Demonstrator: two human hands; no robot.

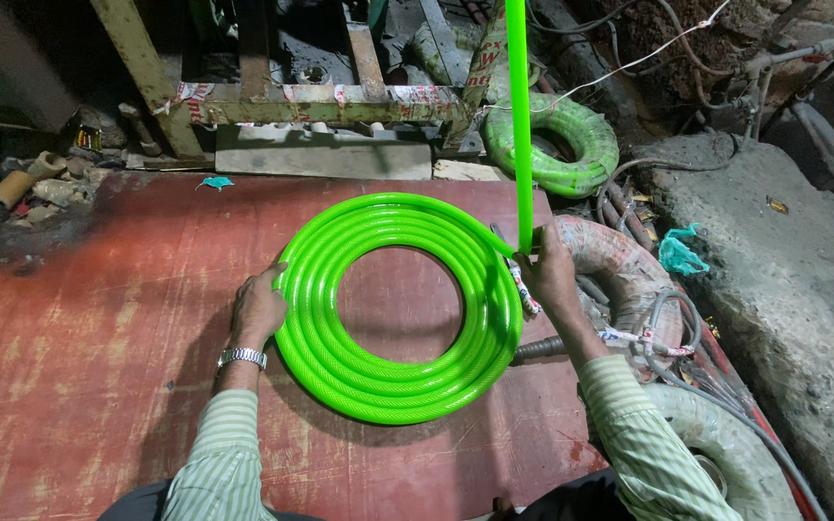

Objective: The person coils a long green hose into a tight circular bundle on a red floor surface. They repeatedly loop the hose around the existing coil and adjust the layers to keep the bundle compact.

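In the head view, the left hand [259, 307] is resting with its fingers curled over the outer left edge of the green hose coil [400, 307], pressing it flat against the red surface [79, 338], while the right hand [546, 272] is pinching the free run of hose [519, 116] just where it is leaving the coil's right rim. The coil is lying flat between the two hands, its rings stacked several turns wide with an open centre showing bare surface. The free run is rising away from the right hand, straight up the picture and out of view at the top, so its long axis is running away from the person, while the coil's own axis is standing upright out of the surface. As a judgement, the springy turns are looking likely to slip outward or spring open if the left hand is easing its pressure, since nothing visible is tying the rings together. A sideways pull on the free run could also be dragging the right rim off toward the pale rolled bundle [620, 265] just beyond the right hand, or kinking the hose at the pinch point. A second green coil [557, 145] is lying farther out past the right hand, near the rusty metal frame [330, 101].
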